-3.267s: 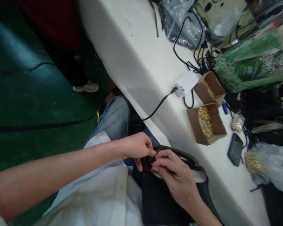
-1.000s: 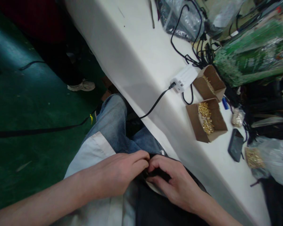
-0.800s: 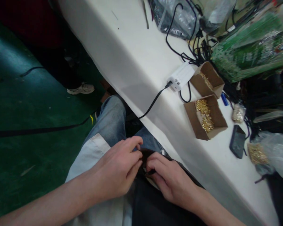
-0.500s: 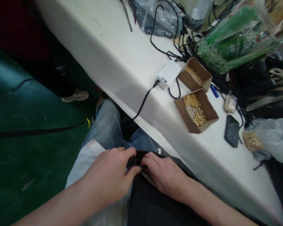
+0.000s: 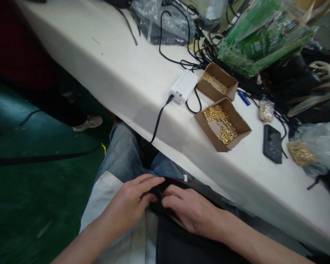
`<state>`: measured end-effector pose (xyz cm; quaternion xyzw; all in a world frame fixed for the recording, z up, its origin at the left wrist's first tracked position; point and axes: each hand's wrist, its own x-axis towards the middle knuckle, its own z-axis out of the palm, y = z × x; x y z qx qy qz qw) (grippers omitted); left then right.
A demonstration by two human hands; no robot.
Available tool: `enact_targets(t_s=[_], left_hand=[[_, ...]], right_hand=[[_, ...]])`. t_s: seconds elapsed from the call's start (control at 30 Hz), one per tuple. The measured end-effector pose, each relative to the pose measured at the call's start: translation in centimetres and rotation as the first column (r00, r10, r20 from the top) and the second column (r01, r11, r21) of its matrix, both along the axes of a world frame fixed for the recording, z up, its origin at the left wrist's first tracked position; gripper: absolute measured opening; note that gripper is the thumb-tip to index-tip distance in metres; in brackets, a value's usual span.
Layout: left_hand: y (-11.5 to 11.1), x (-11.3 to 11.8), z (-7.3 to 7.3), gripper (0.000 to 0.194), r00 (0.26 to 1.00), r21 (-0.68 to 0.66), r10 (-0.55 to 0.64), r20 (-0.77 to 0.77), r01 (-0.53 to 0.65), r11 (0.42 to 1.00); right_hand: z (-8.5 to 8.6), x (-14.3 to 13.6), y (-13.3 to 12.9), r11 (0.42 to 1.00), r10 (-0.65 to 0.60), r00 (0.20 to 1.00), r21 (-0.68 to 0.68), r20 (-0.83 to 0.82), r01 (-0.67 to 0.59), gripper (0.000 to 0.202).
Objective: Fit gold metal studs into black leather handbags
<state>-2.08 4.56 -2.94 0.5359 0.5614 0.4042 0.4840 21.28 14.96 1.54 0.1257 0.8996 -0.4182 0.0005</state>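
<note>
A piece of black fabric (image 5: 192, 245) lies over my lap, with its upper edge between my two hands. My right hand (image 5: 191, 207) has its fingers curled and pinched on that edge. Opposite it, my left hand (image 5: 137, 194) rests against the fabric, index finger stretched along the edge and thumb apart below it. A small thin dark piece (image 5: 160, 191) shows between the fingertips, too small to name. Under the fabric is a whitish cloth (image 5: 104, 198) on my jeans (image 5: 123, 146).
On the white-covered table (image 5: 121, 77) stand two cardboard boxes (image 5: 209, 128) of small gold-coloured parts, a white power bank (image 5: 184, 86) with a black cable, and a black phone (image 5: 272, 143). Plastic bags (image 5: 327, 143) and cables lie beyond. A person's shoe (image 5: 88, 123) shows at left.
My left hand's index finger has stretched forward and its thumb has drawn back, widening their gap. My right hand stays at the fabric edge. The view has shifted slightly.
</note>
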Motion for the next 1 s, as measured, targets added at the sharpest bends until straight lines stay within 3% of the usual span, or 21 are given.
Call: enact_targets(t_s=[0.2,0.4,0.7,0.83,1.0], left_hand=[[1.4,-0.7,0.9,0.041,0.990,-0.125,-0.025,0.140,0.043,0.991],[1.7,-0.9,0.6,0.028,0.937,-0.319,-0.002,0.350,0.121,0.940],[2.4,-0.6,0.0,0.021,0.863,-0.359,0.074,0.501,0.129,0.925],[2.7,-1.3,-1.0,0.014,0.845,-0.384,0.131,0.519,0.094,0.918],[1.8,-2.4,-1.7,0.014,0.888,-0.398,0.191,0.419,-0.010,0.917]], right_hand=[[0.2,0.0,-0.6,0.987,-0.119,0.989,0.101,-0.092,0.128,0.019],[-0.7,-0.2,-0.9,0.976,-0.174,0.958,0.088,-0.227,0.198,0.019],[-1.9,0.2,-0.7,0.974,-0.154,0.957,0.125,-0.244,0.189,0.027],[-1.8,-1.3,-0.4,0.969,-0.200,0.951,0.093,-0.234,0.227,0.028],[-1.8,-4.6,-0.8,0.953,-0.301,0.946,0.002,-0.119,0.304,0.025]])
